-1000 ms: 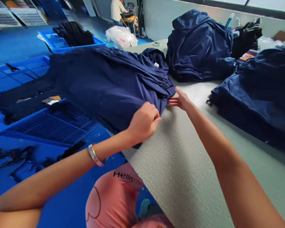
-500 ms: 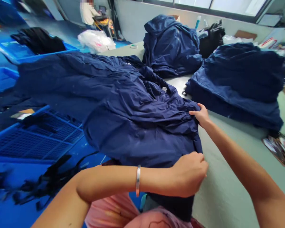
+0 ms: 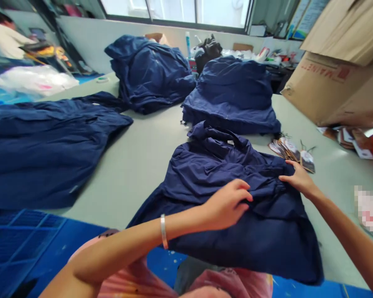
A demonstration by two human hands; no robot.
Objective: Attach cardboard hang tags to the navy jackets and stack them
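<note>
A navy jacket [image 3: 236, 240] lies on the pale green table [image 3: 127, 165] in front of me, its collar toward the back and its lower edge at the table's front. Above the middle of the jacket is my left hand [image 3: 230, 205], a silver bracelet on its wrist; its fingers are apart and bent, with nothing held. My right hand [image 3: 298, 180] has thumb and fingers on the jacket's upper right shoulder, pinching the cloth. Another navy garment [image 3: 43, 153] is spread at the left.
Two piles of navy garments [image 3: 152, 74] [image 3: 233, 95] stand at the back. Hang tags [image 3: 289, 151] lie beyond my right hand. Cardboard boxes [image 3: 335, 87] are at the right. A white plastic bag [image 3: 34, 80] and a seated person [image 3: 6, 37] are at the far left.
The view has turned right. The jacket has come away from the garments at the left and now lies on the table. My left hand has let go of its edge and opened.
</note>
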